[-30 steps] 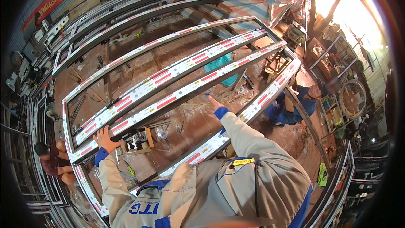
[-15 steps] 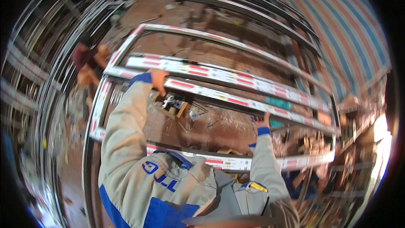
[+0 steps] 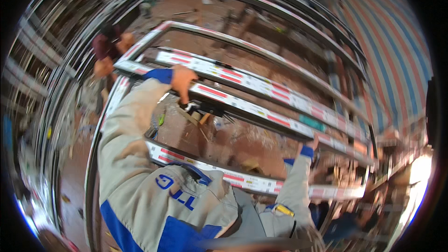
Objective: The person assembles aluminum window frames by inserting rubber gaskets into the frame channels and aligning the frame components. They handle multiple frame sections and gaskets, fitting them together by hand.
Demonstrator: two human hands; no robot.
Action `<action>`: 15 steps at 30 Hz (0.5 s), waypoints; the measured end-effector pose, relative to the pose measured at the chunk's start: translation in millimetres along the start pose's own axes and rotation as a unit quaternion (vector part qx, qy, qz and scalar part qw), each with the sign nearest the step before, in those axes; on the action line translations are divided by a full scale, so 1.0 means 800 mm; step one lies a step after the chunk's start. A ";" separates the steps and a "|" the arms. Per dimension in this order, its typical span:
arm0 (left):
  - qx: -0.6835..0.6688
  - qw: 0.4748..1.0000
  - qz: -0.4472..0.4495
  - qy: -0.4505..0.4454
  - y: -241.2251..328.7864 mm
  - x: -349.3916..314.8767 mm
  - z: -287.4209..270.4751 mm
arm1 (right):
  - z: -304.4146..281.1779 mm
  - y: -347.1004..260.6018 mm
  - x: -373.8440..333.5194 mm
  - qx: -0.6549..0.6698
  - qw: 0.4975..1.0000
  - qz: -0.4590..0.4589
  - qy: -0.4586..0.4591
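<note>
A large metal frame [image 3: 254, 83] with bars wrapped in white film with red stripes stretches across the view in front of me. My left hand [image 3: 182, 80] is raised and closed over one of its middle bars. Further right and lower, my right hand [image 3: 311, 142] grips the underside of the same bar; it is blurred. The frame's nearest bar [image 3: 242, 180] runs close to my chest. Both sleeves are grey with blue cuffs.
Another person [image 3: 111, 46] stands at the frame's far left end with a hand [image 3: 103, 68] on it. Stacked metal frames [image 3: 42, 72] line the left side. More long frames [image 3: 298, 16] lie beyond. A striped tarp [image 3: 396, 42] hangs at the right. Brown ground with debris [image 3: 233, 140] shows through the frame.
The view has swung sharply left, so the frame now runs from upper left to lower right. Both hands have stayed on its bars, and the other person has come closer in view.
</note>
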State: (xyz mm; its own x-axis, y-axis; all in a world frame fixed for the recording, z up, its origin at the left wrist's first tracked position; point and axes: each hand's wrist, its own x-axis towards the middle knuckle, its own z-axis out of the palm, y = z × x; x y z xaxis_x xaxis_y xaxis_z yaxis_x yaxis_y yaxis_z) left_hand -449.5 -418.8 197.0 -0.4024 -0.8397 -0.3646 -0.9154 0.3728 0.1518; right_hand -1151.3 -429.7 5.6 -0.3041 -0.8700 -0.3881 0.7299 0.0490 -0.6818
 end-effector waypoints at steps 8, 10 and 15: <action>0.007 0.994 -0.018 0.110 0.092 -0.158 0.076 | -0.045 0.013 -0.076 0.073 0.988 -0.132 0.034; -0.016 0.992 -0.035 0.124 0.140 -0.180 0.081 | -0.070 -0.014 -0.122 0.083 0.989 -0.126 0.000; 0.010 0.989 -0.016 0.147 0.179 -0.225 0.120 | -0.117 -0.021 -0.176 0.105 0.988 -0.098 0.053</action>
State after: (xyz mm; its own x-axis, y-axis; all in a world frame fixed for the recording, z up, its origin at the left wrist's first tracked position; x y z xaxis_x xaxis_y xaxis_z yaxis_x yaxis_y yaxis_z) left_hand -507.6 -176.4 196.4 -0.3607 -0.9287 -0.0860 -0.9286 0.3490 0.1258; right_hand -1177.7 -262.2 13.7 -0.5073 -0.7954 -0.3318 0.7575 -0.2279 -0.6118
